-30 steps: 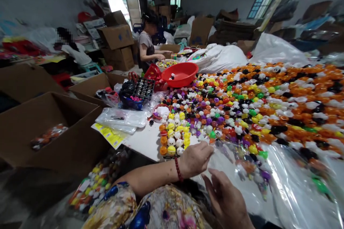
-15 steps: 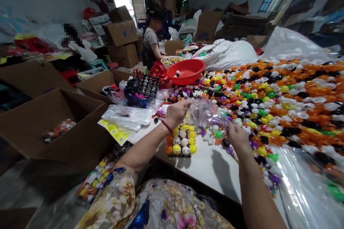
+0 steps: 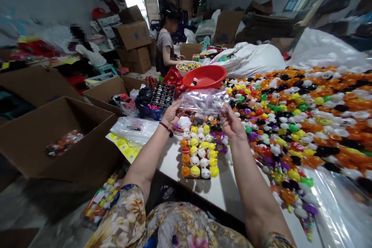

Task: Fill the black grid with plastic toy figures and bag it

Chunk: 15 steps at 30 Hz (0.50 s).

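Observation:
A clear plastic bag (image 3: 203,100) is stretched sideways above the table, its two ends at my hands. The fingers of my left hand (image 3: 172,114) grip its left end; a beaded bracelet circles that wrist. At the right end, my right hand (image 3: 232,124) has its palm turned inward and fingertips curled on the plastic. Below and between my forearms stands a tray of toy figures (image 3: 199,155), yellow, white and orange round heads in tight rows. The tray itself is mostly hidden under the figures.
Loose toy figures (image 3: 305,116) are heaped across the right side. A red basin (image 3: 205,76) stands behind the bag. Flat plastic bags (image 3: 136,128) and yellow label sheets (image 3: 123,148) lie left. An open cardboard box (image 3: 87,116) stands at far left. Another person (image 3: 167,44) sits beyond.
The bag has gone from bunched to spread out between my hands and sits farther from me. My left hand moved left, my right hand up and left, uncovering the tray of figures.

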{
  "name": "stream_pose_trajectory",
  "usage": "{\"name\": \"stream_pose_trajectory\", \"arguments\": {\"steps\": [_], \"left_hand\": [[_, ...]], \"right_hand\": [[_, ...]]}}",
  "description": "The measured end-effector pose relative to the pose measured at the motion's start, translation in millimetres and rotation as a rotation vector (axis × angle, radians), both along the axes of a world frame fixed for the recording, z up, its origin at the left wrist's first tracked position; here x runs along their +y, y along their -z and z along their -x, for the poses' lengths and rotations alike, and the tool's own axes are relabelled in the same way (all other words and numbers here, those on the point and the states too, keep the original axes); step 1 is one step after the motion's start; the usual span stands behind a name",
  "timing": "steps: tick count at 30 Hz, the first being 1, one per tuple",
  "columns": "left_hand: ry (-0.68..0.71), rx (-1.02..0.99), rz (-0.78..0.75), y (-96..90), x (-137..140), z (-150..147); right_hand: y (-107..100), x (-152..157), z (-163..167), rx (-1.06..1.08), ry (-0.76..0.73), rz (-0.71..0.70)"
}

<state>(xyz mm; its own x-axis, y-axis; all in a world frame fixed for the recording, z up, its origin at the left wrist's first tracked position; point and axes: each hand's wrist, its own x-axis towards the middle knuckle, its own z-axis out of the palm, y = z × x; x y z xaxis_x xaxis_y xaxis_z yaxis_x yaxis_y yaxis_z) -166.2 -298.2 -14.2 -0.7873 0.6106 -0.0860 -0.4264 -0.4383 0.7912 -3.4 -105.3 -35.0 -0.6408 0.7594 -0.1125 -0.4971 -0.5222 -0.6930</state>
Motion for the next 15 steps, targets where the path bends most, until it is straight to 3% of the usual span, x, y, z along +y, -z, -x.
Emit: {"name": "stream_pose_trajectory", "arguments": {"steps": [5, 10, 12, 15], "left_hand": [[-0.146, -0.056, 0.125, 54.9, -7, -9], [-0.193, -0.017, 0.285, 93.2, -18, -29], [-0.186, 0.017, 0.359, 106.3, -26, -41], [-0.150, 0.095, 0.466, 122.5, -38, -60]], "right_hand": [[54, -23, -5, -0.213, -0.007, -0.062], [75, -45, -15, -0.434, 0.019, -0.172], [78, -48, -22, -0.533, -0.010, -0.305], [78, -47, -32, -0.773, -0.091, -0.646]]}}
